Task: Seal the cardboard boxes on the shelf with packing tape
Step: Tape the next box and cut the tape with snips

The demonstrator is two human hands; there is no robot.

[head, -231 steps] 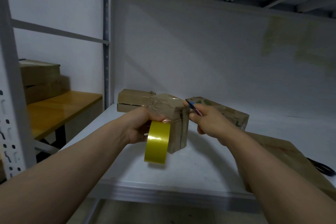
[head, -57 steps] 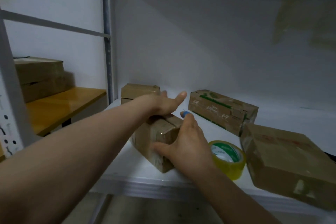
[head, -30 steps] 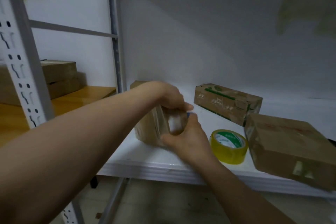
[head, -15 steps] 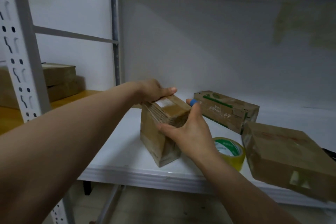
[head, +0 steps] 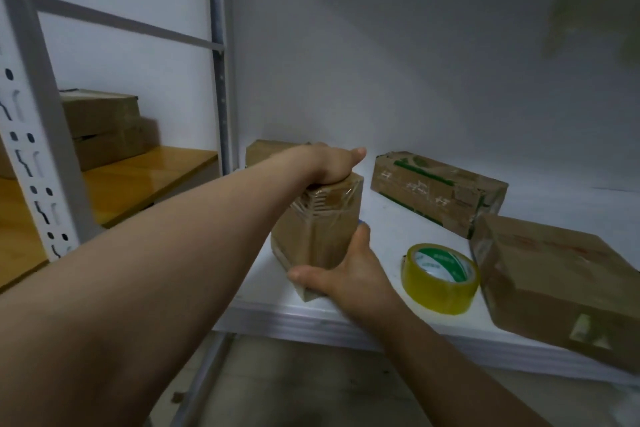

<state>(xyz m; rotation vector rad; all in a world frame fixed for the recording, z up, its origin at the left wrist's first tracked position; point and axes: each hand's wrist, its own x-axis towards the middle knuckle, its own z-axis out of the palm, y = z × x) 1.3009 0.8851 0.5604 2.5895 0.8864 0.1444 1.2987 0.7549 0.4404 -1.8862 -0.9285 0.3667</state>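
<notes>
Head view: small taped box (head: pixel 318 229) stands on end near the front edge of the shelf (head: pixel 433 333), left hand (head: pixel 332 165) clamped over its top, right hand (head: pixel 349 274) wrapped round its lower right corner. Tape roll (head: pixel 440 277) lies flat just right of it, untouched, beside the big box (head: pixel 561 291).

yellow tape roll (head: pixel 440 279) | brown box, green stripes (head: pixel 438 191) | white shelf (head: pixel 346 322)
</notes>
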